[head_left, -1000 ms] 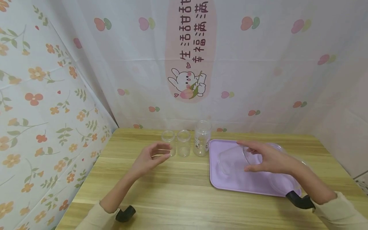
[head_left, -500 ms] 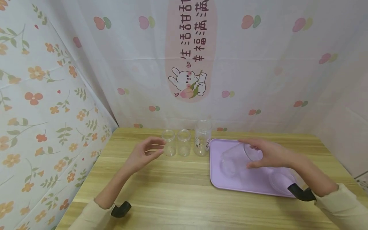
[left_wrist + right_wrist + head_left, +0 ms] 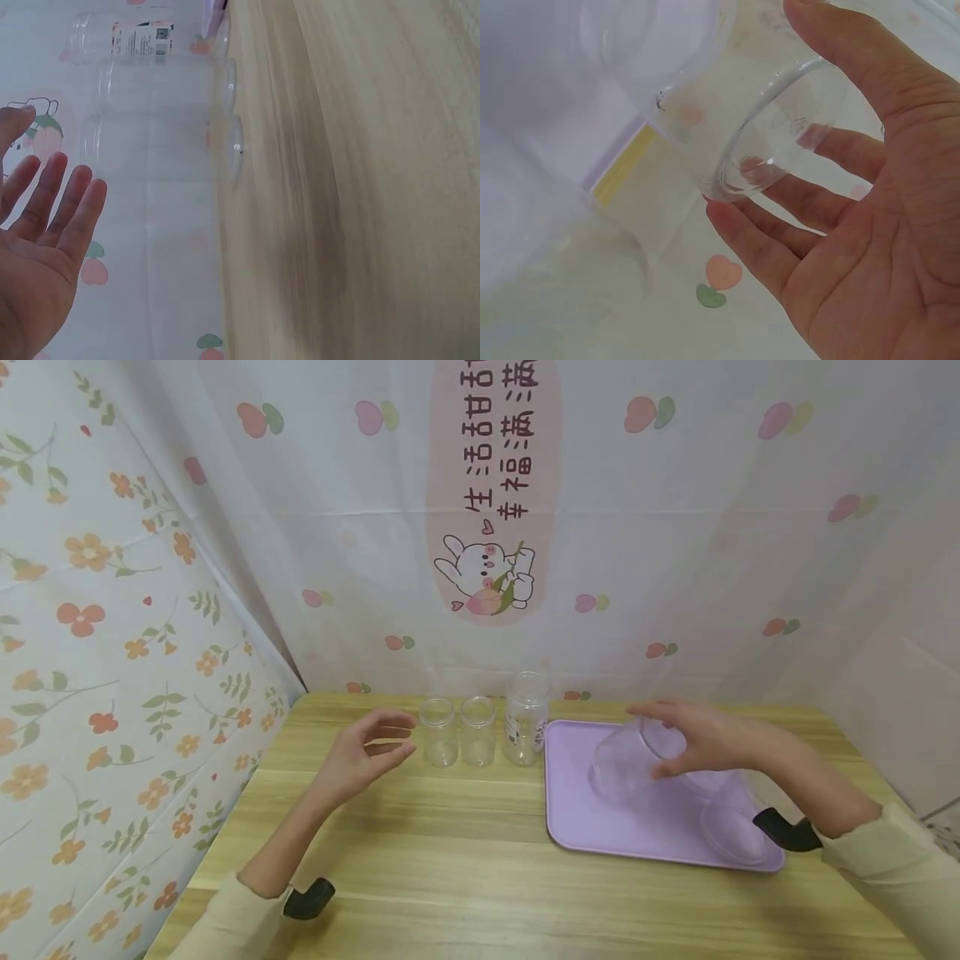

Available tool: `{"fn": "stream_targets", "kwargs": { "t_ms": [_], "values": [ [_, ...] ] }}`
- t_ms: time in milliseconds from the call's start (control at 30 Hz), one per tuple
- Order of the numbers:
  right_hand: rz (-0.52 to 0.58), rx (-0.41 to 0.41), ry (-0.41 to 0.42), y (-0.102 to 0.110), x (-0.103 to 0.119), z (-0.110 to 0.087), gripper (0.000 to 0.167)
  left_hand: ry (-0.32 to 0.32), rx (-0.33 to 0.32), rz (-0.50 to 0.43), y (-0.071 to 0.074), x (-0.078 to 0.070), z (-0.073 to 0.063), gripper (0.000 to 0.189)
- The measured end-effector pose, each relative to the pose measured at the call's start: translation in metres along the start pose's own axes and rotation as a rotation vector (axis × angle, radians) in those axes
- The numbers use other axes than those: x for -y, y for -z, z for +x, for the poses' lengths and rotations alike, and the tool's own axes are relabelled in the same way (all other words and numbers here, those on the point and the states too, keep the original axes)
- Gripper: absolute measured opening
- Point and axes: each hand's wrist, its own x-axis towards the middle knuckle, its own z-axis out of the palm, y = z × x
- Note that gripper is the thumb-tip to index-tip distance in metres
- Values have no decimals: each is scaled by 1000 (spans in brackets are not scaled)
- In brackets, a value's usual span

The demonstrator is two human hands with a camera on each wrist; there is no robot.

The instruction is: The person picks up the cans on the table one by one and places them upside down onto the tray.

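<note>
My right hand (image 3: 705, 735) holds a clear plastic jar (image 3: 626, 760) tilted over the purple tray (image 3: 600, 847). In the right wrist view, thumb and fingers curl about the round end of this jar (image 3: 697, 135). My left hand (image 3: 363, 756) hovers over the table with relaxed fingers and holds nothing. Just right of it, two clear jars stand upright side by side, a left jar (image 3: 441, 735) and a middle jar (image 3: 478, 735). Beside them is a taller clear jar (image 3: 527, 722) with a printed label. The left wrist view shows my left palm (image 3: 37, 274) apart from the jars.
Another clear jar (image 3: 731, 831) lies on the tray's right part; more clear plastic behind it is partly hidden by my right arm. A patterned curtain (image 3: 360, 543) hangs at the table's back, and a floral cloth (image 3: 90, 693) borders the left side of the wooden table (image 3: 450, 877).
My right hand and its tilted jar have shifted slightly right and up in the head view. My left hand has drawn back left, away from the standing jars.
</note>
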Motion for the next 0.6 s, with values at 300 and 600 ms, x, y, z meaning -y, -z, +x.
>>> {"fn": "stream_targets", "kwargs": {
  "t_ms": [300, 600],
  "values": [
    [-64, 59, -22, 5, 1, 7, 90, 1, -87, 55, 2, 4, 12, 52],
    [-104, 76, -16, 8, -1, 16, 92, 18, -62, 178, 5, 7, 24, 55]
  ]
}}
